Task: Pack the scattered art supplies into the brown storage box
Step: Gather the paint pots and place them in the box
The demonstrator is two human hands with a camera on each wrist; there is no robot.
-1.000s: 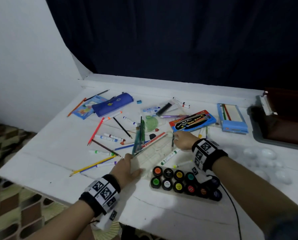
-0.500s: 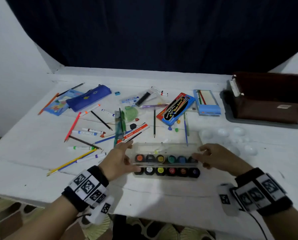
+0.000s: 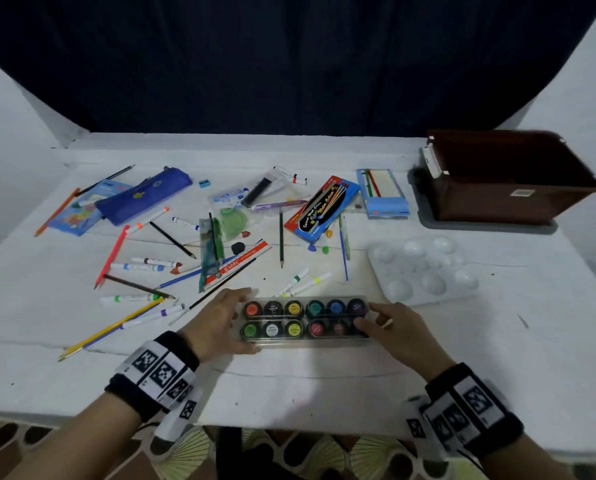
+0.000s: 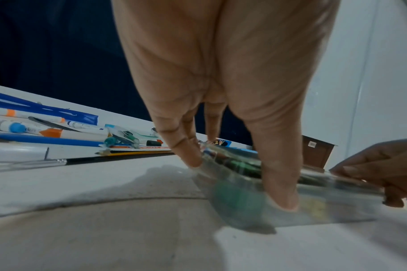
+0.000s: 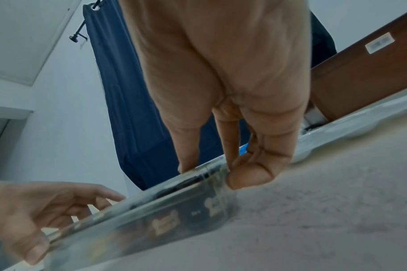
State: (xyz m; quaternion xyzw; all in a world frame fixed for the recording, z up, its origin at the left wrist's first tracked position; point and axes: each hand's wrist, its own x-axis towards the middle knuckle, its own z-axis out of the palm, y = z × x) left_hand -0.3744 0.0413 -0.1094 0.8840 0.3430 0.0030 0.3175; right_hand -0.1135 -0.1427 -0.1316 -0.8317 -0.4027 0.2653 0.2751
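Note:
A clear-lidded case of round paint pots [image 3: 305, 320] lies near the front middle of the white table [image 3: 324, 375]. My left hand [image 3: 220, 317] grips its left end, thumb on the near edge and fingers on the far edge [image 4: 239, 183]. My right hand [image 3: 379, 322] pinches the right end in the same way [image 5: 218, 172]. The case [image 4: 313, 207] [image 5: 151, 220] rests on the table. The brown storage box [image 3: 511, 178] stands open at the far right, well apart from both hands.
A white palette [image 3: 423, 268] lies between the case and the box. Behind it lie a blue paint carton [image 3: 320, 209], a light-blue box [image 3: 381, 194], a blue pencil case [image 3: 144, 195] and several pens and pencils [image 3: 133, 268]. The brown box sits on a grey lid [image 3: 480, 225].
Both hands brought the clear lid from over the pens down onto the paint pots and now hold the case at its two ends. My view has swung right.

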